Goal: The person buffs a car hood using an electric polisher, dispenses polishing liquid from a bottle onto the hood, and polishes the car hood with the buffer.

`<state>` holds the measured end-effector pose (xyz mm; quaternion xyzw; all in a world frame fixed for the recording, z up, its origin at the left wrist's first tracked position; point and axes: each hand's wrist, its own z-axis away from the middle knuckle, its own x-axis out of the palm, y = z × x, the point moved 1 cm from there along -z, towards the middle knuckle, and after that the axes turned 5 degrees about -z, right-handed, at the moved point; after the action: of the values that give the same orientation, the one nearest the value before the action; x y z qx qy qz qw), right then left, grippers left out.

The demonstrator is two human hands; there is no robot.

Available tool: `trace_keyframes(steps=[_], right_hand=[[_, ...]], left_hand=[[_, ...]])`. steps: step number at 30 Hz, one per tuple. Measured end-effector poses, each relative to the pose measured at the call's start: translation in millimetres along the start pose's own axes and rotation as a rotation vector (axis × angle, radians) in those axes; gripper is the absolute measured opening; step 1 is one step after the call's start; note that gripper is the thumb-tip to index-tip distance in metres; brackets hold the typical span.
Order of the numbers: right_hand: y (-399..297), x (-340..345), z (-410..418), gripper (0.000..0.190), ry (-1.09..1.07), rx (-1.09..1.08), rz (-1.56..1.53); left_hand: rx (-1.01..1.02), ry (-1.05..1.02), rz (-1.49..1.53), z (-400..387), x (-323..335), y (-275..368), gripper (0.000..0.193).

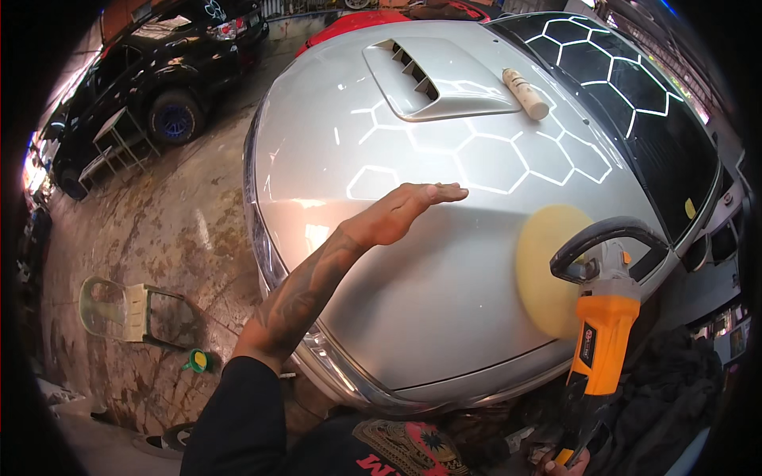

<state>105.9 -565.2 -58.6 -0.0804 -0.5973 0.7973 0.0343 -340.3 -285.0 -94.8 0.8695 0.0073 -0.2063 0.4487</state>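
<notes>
My left hand (411, 209) is held flat over the middle of a silver car hood (452, 262), fingers together and pointing right, with nothing in it; whether it touches the paint I cannot tell. At the bottom right, my right hand (565, 465) grips the rear handle of an orange and grey power polisher (604, 333). The polisher's round yellow foam pad (550, 268) faces the right part of the hood; contact is unclear. A pale bottle (525, 95) lies on the hood beside the raised air scoop (437, 77), near the windshield (607, 65).
A black vehicle (172, 65) is parked at the upper left behind a metal step stand (116, 143). On the stained concrete floor are a plastic chair (137, 312) and a green container (198, 360). Dark cloth (667, 387) lies at the lower right.
</notes>
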Motion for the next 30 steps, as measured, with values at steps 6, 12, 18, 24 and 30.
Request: trace_keyframes(steps=[6,12,18,24,30], right_hand=[[-8,8,-4,0.047,-0.033,0.016,-0.036],[-13,27,-9,0.037,-0.195,0.021,-0.095],[-14,25,-12,0.036,-0.253,0.02,-0.064],[-12,6,-19,0.033,-0.23,0.011,0.067],[-4,-6,16,0.046,-0.144,-0.034,0.115]], left_hand=[[0.011,0.026,-0.179,4,-8,-7,0.052],[0.011,0.055,-0.214,7,-15,-3,0.051],[-0.016,0.074,-0.139,1,-1,17,0.053],[0.249,0.183,0.012,-11,65,83,0.069],[0.161,0.044,0.57,-38,119,91,0.041]])
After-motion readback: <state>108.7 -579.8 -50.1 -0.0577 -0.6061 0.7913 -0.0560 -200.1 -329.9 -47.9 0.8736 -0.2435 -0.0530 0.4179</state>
